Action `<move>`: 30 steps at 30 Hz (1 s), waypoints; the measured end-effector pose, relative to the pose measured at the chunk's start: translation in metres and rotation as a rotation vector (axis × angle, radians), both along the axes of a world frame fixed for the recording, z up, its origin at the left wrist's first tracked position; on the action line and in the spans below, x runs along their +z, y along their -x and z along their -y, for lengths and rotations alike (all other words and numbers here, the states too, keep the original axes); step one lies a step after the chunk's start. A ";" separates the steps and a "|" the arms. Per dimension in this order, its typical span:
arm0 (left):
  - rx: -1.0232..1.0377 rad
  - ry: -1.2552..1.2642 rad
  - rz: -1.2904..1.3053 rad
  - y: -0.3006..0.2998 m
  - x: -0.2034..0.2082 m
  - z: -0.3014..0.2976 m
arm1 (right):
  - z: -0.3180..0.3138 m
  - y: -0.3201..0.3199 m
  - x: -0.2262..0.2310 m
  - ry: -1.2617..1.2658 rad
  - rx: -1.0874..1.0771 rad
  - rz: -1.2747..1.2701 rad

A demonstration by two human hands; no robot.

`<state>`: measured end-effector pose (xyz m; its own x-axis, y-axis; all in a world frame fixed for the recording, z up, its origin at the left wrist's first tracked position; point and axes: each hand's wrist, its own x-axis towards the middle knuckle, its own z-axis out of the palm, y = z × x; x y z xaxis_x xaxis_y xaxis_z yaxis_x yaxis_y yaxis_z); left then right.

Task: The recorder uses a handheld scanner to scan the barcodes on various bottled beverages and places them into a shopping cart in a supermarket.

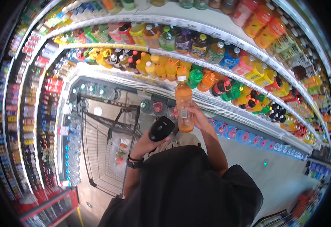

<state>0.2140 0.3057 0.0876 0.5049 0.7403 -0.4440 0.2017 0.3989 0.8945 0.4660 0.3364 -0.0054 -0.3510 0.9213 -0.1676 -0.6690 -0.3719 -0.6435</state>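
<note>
My right hand (198, 116) is closed round the lower half of a clear plastic bottle (183, 94) of orange drink with a white cap. The bottle stands nearly upright, and a barcode patch on its label faces me. Just to its left, my left hand (147, 145) grips a black handheld barcode scanner (161, 128), whose rounded head hides part of the fingers. Scanner and bottle are apart by a small gap. A dark band circles my left wrist.
A metal shopping cart (97, 151) with a plastic bag (119, 151) stands on my left. Ahead curve refrigerated shelves (211, 64) full of coloured drink bottles. Large water bottles (241, 136) line the floor along the shelf base, and more shelving (25, 113) runs down the left.
</note>
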 end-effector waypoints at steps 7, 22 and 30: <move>-0.186 -0.012 0.056 -0.008 0.014 -0.030 | 0.023 0.026 0.017 0.178 -0.209 0.017; -0.568 -0.220 0.265 0.031 -0.006 -0.059 | 0.049 0.064 0.026 0.268 -0.407 0.044; -0.530 0.081 0.285 0.045 -0.008 -0.060 | 0.051 0.073 0.020 0.223 -0.418 0.134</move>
